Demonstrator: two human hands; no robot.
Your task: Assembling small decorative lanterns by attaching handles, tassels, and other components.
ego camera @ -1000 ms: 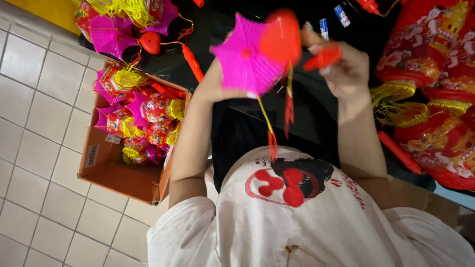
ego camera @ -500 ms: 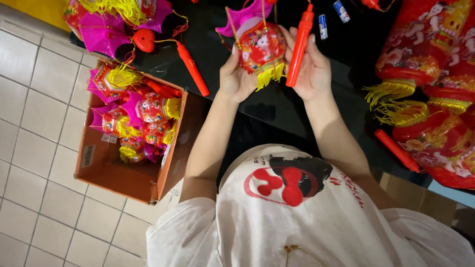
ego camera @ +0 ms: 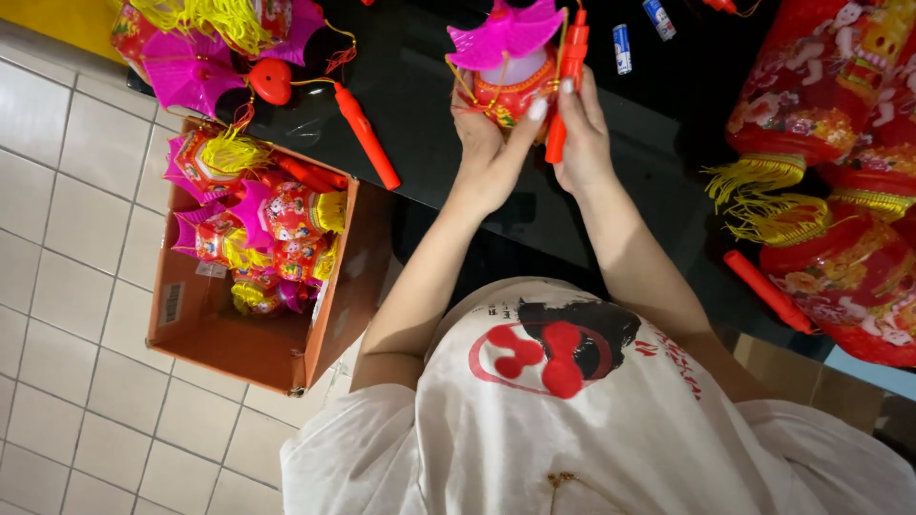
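- The person stands at a dark surface (ego camera: 420,86), both hands raised over it and working on one small toy lantern (ego camera: 510,72) with a magenta, star-shaped top and a red body.
- The left hand (ego camera: 491,143) cups the lantern from below; its grip is closed on the red body, thumb pressed against the side.
- The right hand (ego camera: 577,133) has its grip clamped around a red stick handle (ego camera: 568,86) held upright just beside the lantern, touching its edge.
- This looks like the fitting stage: handle and lantern being brought together. The next move would seem to call for a steady left hold and fine alignment by the right fingers.
- Both forearms reach forward, elbows bent and wrists close together.
- On the tiled floor to the left, an open cardboard box (ego camera: 219,334) holds more lanterns of the same kind.
- Larger red lanterns with yellow tassels (ego camera: 840,238) lie on the right; another red handle (ego camera: 367,133) lies on the surface.
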